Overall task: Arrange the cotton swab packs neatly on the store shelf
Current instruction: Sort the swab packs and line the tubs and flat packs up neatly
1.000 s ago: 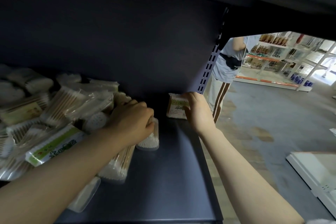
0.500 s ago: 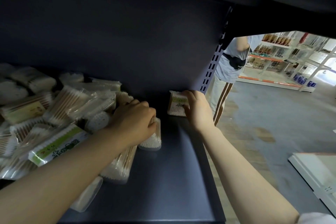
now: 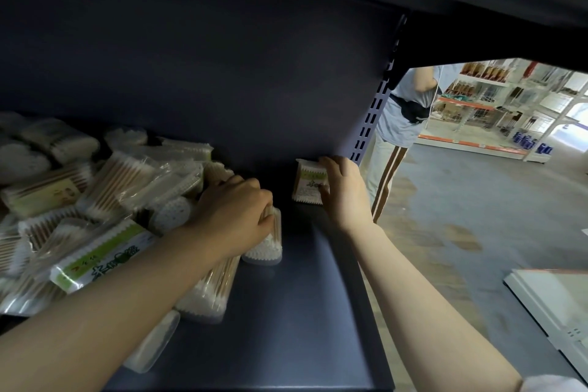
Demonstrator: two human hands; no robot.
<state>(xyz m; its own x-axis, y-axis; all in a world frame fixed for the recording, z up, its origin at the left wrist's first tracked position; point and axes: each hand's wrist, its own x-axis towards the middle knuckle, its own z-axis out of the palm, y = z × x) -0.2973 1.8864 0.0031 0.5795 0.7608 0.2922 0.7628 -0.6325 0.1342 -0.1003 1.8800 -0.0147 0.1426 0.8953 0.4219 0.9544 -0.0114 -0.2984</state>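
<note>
While the right hand (image 3: 345, 191) pinches a flat labelled pack (image 3: 309, 182) upright against the shelf's (image 3: 305, 312) back corner, it should square that pack to the wall before letting go. Left hand (image 3: 234, 215), curled over a small tub of swabs (image 3: 265, 247) beside the jumbled heap (image 3: 95, 197), can bring it across next.

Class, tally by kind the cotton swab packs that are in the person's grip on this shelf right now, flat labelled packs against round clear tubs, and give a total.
flat labelled pack: 1, held by the right hand at the back of the shelf
round clear tub: 1, gripped by the left hand
Total: 2
The heap beside them is too jumbled to count.
</note>
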